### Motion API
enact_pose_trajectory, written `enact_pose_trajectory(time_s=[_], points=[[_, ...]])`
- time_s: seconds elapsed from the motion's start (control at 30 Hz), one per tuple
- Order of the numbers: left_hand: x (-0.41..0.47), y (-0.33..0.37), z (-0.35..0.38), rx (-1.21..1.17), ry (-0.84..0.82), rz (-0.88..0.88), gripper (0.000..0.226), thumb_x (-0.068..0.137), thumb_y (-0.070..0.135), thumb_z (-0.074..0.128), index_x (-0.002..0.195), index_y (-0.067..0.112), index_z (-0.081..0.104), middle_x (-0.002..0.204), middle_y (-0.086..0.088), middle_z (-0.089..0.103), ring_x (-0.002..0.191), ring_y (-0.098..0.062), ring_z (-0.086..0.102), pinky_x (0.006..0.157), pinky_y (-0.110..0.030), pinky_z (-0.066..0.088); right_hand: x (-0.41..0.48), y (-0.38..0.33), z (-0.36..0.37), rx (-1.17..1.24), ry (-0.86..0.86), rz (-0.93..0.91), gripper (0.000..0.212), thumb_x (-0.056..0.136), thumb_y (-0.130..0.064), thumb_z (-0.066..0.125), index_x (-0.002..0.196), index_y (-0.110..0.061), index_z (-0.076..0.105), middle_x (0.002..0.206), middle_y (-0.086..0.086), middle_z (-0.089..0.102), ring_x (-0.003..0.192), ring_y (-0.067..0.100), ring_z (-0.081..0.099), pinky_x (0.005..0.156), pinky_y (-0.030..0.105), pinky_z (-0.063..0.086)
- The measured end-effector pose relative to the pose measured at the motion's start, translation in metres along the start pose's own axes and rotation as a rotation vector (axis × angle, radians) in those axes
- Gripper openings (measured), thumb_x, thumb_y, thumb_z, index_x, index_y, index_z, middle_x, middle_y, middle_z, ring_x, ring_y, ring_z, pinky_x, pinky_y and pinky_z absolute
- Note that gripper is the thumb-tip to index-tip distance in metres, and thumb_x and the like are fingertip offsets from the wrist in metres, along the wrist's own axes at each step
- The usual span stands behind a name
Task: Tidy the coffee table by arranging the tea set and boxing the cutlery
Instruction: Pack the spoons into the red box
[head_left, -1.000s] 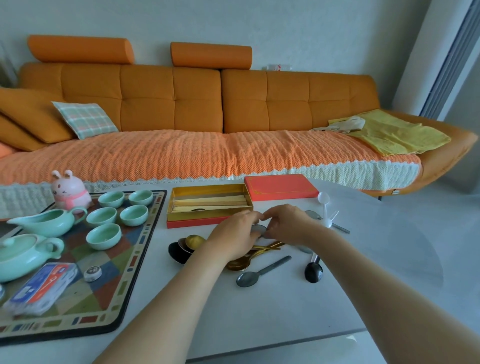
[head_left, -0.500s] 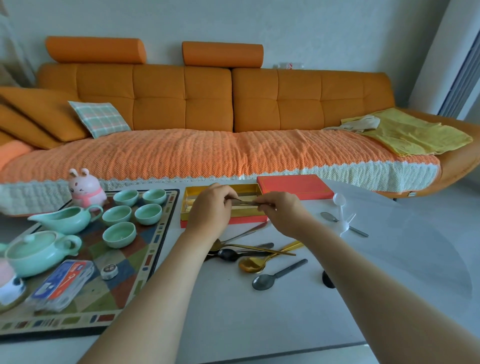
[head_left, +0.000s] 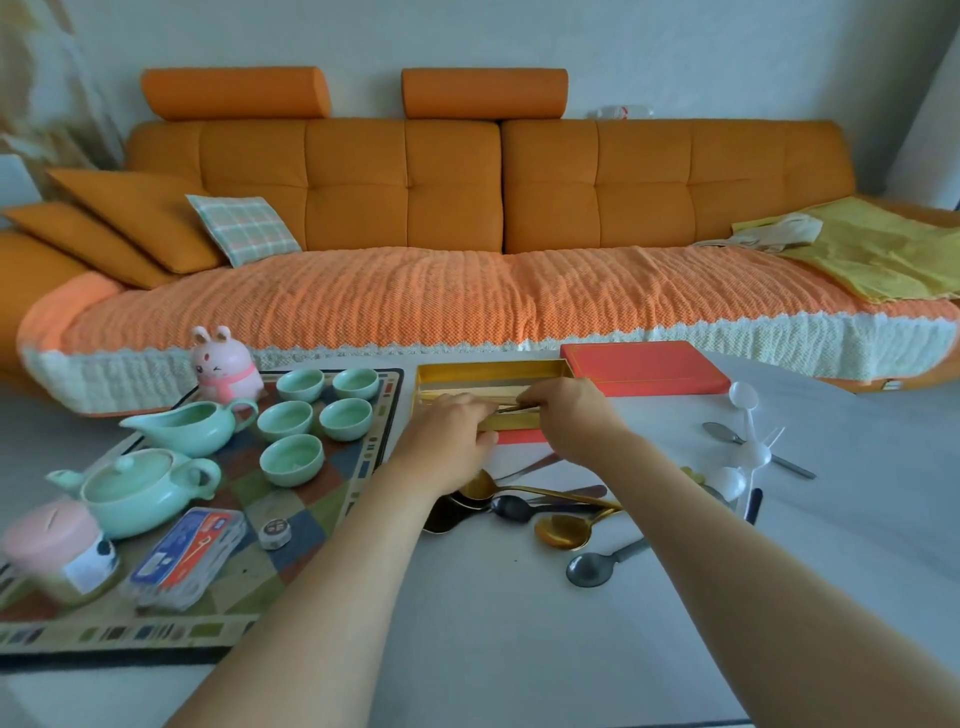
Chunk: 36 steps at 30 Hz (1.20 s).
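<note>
We have both hands over the open gold box (head_left: 488, 375), which sits near the far edge of the tabletop (head_left: 519, 623), just right of the patterned tray (head_left: 358, 467). The left hand (head_left: 447, 441) rests curled over the box's near wall, probably to keep the light box from sliding, and the right hand (head_left: 566, 415) pinches one end of a thin piece of cutlery (head_left: 506, 409) and holds it low and lengthwise over the box, since the tray inside is long and narrow and a piece only fits lying along it (whether the left fingertips also touch that piece we cannot tell). The red lid (head_left: 644, 370) lies flat against the box's right end, close enough to be picked up once the box is full. Nearer to us, about the middle of the tabletop, the loose spoons (head_left: 561, 530) wait in a mixed heap of gold, black and grey, handles crossing, so we judge the boxing to be only begun. Toward the right edge lie some white plastic utensils (head_left: 748, 441) and a steel spoon (head_left: 722, 432). On the tray the mint teapot (head_left: 140, 483), the pitcher (head_left: 192, 428) and five cups (head_left: 311, 415) already stand grouped, with a pink rabbit (head_left: 226, 366) at its far corner.
</note>
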<state>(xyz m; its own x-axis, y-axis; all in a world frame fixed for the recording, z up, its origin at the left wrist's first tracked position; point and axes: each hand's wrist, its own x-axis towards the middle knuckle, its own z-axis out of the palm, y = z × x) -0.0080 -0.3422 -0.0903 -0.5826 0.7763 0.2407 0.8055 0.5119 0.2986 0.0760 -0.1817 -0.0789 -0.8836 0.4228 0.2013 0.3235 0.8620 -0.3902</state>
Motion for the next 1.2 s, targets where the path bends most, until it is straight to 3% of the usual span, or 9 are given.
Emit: enact_pose_trajectory(time_s=[0.13,0.23,0.33,0.47,0.57,0.83,0.93,1.07,1.2], points=[[0.003,0.007,-0.003,-0.004,-0.046,-0.025,0.049,0.098,0.038,0.051,0.145,0.024,0.047,0.146,0.004,0.049,0.134,-0.020,0.042,0.111,-0.039,0.036,-0.009,0.000,-0.006,-0.038,0.006,-0.098,0.039,0.095,-0.013,0.038,0.115,-0.022,0.070,0.077,-0.008,0.057,0.071,0.013,0.048,0.078,0.029,0.043],[0.003,0.014,-0.003,-0.023,-0.053,-0.001,0.044,0.096,0.037,0.052,0.141,0.032,0.050,0.133,0.004,0.058,0.123,-0.023,0.052,0.101,-0.039,0.044,-0.015,0.004,-0.007,-0.069,-0.030,-0.138,0.039,0.095,-0.014,0.040,0.122,-0.021,0.067,0.095,0.000,0.068,0.083,0.015,0.052,0.083,0.024,0.039],[0.002,0.017,-0.002,0.007,-0.062,0.002,0.050,0.097,0.036,0.052,0.145,0.031,0.043,0.140,0.003,0.054,0.128,-0.024,0.048,0.106,-0.040,0.038,-0.018,0.011,-0.011,-0.037,-0.044,-0.133,0.042,0.093,-0.009,0.041,0.126,-0.021,0.065,0.112,0.003,0.069,0.085,0.015,0.056,0.077,0.023,0.041],[0.004,0.024,-0.003,0.013,-0.027,0.030,0.056,0.098,0.034,0.054,0.150,0.024,0.036,0.153,0.004,0.040,0.141,-0.019,0.032,0.114,-0.039,0.029,-0.021,0.028,-0.020,-0.038,0.137,-0.184,0.042,0.085,0.001,0.046,0.114,-0.018,0.069,0.112,0.003,0.065,0.099,0.023,0.059,0.089,0.039,0.050],[0.007,0.035,-0.002,0.013,0.047,0.101,0.050,0.096,0.031,0.055,0.145,0.023,0.043,0.144,0.005,0.046,0.134,-0.018,0.036,0.111,-0.038,0.034,-0.028,0.042,-0.034,-0.070,0.180,-0.125,0.038,0.085,0.000,0.047,0.108,-0.021,0.069,0.103,-0.001,0.063,0.090,0.020,0.059,0.082,0.041,0.053],[0.005,0.083,0.018,-0.056,0.039,0.195,0.031,0.097,0.027,0.052,0.128,0.025,0.055,0.124,0.006,0.053,0.116,-0.016,0.049,0.082,-0.029,0.044,-0.056,0.081,-0.054,-0.264,-0.175,0.212,0.034,0.084,-0.042,0.054,0.117,-0.036,0.054,0.100,-0.010,0.065,0.089,0.013,0.060,0.080,0.036,0.055],[0.004,0.093,0.028,-0.084,-0.037,0.196,0.034,0.097,0.026,0.052,0.131,0.027,0.053,0.128,0.007,0.052,0.116,-0.016,0.051,0.079,-0.028,0.043,-0.062,0.086,-0.058,-0.262,-0.205,0.240,0.036,0.082,-0.035,0.058,0.118,-0.036,0.055,0.103,-0.009,0.064,0.093,0.014,0.059,0.082,0.034,0.055],[0.002,0.098,0.033,-0.099,-0.100,0.192,0.041,0.097,0.027,0.054,0.138,0.028,0.048,0.137,0.008,0.049,0.124,-0.015,0.050,0.090,-0.033,0.051,-0.062,0.087,-0.055,-0.179,-0.201,0.245,0.034,0.080,-0.028,0.059,0.111,-0.040,0.062,0.107,-0.011,0.065,0.093,0.012,0.060,0.084,0.034,0.055],[0.000,0.098,0.031,-0.141,-0.093,0.161,0.044,0.097,0.026,0.055,0.140,0.027,0.045,0.142,0.008,0.046,0.124,-0.016,0.051,0.089,-0.030,0.050,-0.057,0.080,-0.057,-0.033,-0.149,0.205,0.025,0.086,-0.023,0.057,0.103,-0.033,0.073,0.097,-0.010,0.066,0.077,0.010,0.061,0.068,0.023,0.055]])
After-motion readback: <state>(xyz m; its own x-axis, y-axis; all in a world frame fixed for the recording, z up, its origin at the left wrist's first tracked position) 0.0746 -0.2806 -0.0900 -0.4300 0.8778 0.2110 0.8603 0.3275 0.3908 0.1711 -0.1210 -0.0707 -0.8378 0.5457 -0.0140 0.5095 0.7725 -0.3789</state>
